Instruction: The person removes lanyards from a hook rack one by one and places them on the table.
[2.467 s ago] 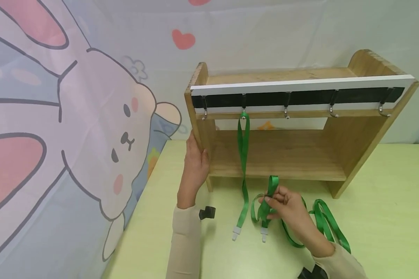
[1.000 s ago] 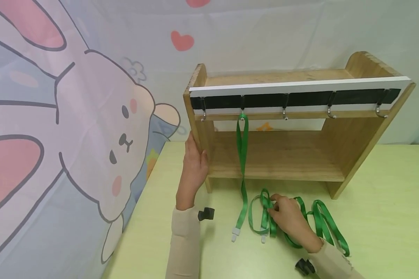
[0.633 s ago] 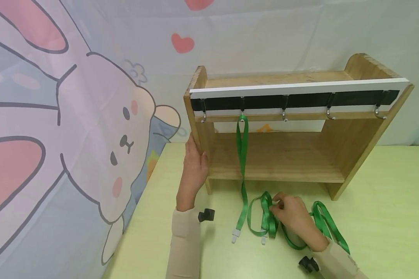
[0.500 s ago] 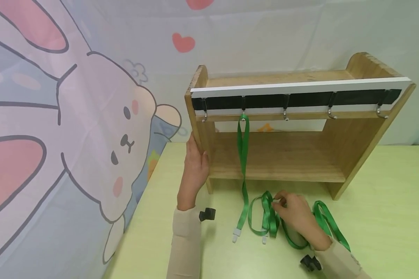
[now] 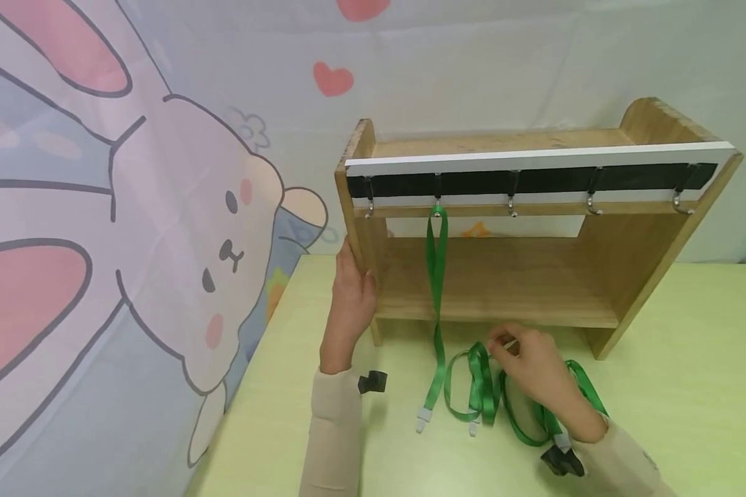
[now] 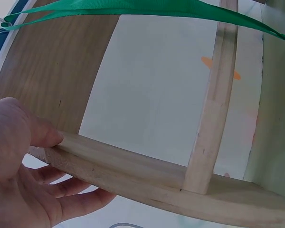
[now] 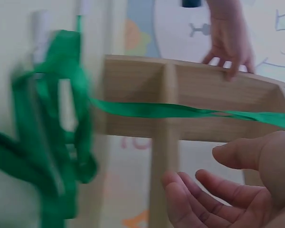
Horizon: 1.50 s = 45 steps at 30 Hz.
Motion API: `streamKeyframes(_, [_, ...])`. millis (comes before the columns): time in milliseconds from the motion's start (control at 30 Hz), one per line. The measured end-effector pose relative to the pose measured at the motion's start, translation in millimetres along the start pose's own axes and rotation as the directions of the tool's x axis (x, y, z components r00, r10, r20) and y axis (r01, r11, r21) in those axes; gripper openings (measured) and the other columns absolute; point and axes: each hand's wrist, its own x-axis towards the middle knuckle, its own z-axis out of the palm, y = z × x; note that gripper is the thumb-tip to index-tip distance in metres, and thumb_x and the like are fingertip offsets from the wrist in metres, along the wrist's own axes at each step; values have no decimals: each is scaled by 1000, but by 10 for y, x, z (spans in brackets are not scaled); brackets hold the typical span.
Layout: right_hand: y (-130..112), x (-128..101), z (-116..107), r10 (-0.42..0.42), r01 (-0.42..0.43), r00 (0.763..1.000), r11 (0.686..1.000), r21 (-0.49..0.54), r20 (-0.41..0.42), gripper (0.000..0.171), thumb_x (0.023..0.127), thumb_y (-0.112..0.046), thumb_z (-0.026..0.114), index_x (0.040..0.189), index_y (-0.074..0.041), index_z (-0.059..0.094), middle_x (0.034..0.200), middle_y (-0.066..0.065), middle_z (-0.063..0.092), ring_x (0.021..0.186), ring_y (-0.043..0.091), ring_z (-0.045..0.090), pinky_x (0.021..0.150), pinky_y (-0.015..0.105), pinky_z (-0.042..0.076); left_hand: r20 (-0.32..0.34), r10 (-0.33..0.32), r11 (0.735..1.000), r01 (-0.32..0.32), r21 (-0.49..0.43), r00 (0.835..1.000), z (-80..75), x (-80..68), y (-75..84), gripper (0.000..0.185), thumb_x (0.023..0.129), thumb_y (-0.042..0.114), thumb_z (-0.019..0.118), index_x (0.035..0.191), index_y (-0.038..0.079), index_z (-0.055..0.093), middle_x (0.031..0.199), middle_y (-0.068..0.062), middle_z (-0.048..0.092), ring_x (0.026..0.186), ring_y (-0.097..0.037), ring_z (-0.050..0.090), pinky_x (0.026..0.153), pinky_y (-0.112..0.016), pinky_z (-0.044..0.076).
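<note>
My left hand [image 5: 351,297] grips the left side panel of a wooden shelf [image 5: 491,276]. In the left wrist view the thumb lies on one face of that panel and the fingers [image 6: 85,202] on the other. A green lanyard [image 5: 436,269] hangs from the second hook from the left, its white clip [image 5: 423,420] at the bottom. Just right of it, a folded green lanyard [image 5: 487,397] lies on the table. Beside its top end is my right hand [image 5: 534,362]; the right wrist view shows thumb and fingers [image 7: 213,190] apart, loosely curled, holding nothing.
More green lanyard straps [image 5: 587,386] lie on the table, partly hidden by my right hand and forearm. Across the shelf's front runs a white-edged black strip [image 5: 553,181] with several metal hooks [image 5: 512,207]. A cloth with cartoon prints [image 5: 180,228] stands behind and left.
The raised lanyard loop that my right hand held has been lowered onto the table and let go. That hand has since lifted slightly away. My left hand stays on the shelf.
</note>
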Motion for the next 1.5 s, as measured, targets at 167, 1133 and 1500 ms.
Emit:
streamKeyframes(167, [-151, 71, -128, -34, 35, 998, 999, 26, -55, 16, 99, -12, 64, 108, 0, 71, 94, 8, 73, 77, 21, 69, 67, 33, 55, -16, 19, 1000, -19, 15, 1000, 13, -11, -17, 65, 100, -3, 45, 156, -8, 11, 148, -30, 32, 131, -46, 46, 102, -58, 45])
streamKeyframes(1133, [-834, 481, -344, -201, 249, 947, 952, 177, -252, 18, 99, -2, 61, 115, 4, 67, 107, 16, 72, 94, -3, 61, 80, 12, 50, -44, 64, 998, -63, 27, 997, -22, 1, -14, 64, 100, -5, 45, 155, -8, 13, 144, -31, 35, 126, -48, 50, 96, -60, 48])
streamKeyframes(1500, [-1021, 585, -286, -161, 225, 956, 939, 260, -245, 25, 99, 1, 59, 124, 7, 63, 113, 23, 70, 106, 34, 67, 84, 10, 47, -34, 55, 998, -55, 19, 998, -1, 7, -28, 64, 100, -6, 45, 156, -6, 14, 145, -30, 36, 124, -46, 52, 96, -58, 49])
